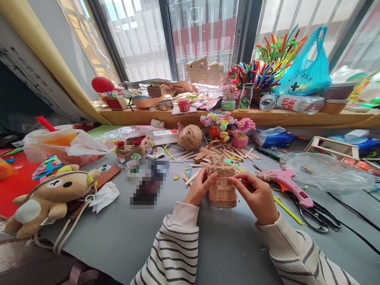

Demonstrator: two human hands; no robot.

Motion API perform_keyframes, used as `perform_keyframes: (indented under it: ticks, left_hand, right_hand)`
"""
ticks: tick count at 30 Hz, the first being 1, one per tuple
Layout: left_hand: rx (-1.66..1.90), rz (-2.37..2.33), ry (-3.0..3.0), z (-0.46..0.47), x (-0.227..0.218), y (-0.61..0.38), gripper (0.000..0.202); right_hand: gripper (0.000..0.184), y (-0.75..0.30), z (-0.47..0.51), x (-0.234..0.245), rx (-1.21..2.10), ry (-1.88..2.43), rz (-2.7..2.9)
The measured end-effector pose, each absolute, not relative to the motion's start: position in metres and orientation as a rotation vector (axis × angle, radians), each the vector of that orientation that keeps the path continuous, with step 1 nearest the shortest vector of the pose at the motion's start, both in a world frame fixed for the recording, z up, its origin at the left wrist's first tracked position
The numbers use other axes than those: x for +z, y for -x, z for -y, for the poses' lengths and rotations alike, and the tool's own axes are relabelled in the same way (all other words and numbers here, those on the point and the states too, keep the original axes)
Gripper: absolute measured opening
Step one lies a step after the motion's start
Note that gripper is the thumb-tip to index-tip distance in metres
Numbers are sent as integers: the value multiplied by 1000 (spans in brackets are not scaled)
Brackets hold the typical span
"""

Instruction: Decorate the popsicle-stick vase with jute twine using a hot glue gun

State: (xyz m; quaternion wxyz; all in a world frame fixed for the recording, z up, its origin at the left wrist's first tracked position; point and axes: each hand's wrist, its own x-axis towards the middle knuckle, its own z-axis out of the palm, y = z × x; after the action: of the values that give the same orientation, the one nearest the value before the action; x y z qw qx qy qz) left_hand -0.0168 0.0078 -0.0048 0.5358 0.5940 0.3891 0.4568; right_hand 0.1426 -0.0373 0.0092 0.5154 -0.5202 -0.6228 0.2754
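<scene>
A small basket of craft sticks bound with brown twine [222, 188] stands on the grey table in front of me. Bands of twine circle its top and bottom, and short stick pieces cross its front. My left hand [199, 186] grips its left side, thumb on the front. At the upper right edge, my right hand [257, 196] has thumb and forefinger pinched against it; whether a twine end lies between them I cannot tell. Loose craft sticks [237, 153] and a ball of twine [190, 137] lie behind the basket.
A pink glue gun [292, 178] lies on the right, across black scissors [319, 215]. Nearby are a yellow strip [287, 211] and a plastic bag [329, 170]. On the left are a bear plush [59, 192] and a phone [107, 174]. Crocheted flowers [219, 122] stand behind.
</scene>
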Motion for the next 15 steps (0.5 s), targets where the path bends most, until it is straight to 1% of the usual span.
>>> perform_keyframes:
  ticks: [7,15]
  left_hand:
    - [1076,-912,-1422,-8,-5,17,49]
    - [1082,-828,-1496,-7,-6,18,68]
  right_hand:
    - [26,-142,36,8,620,1276,1487]
    - [24,-141,37,6,653,1251,1464]
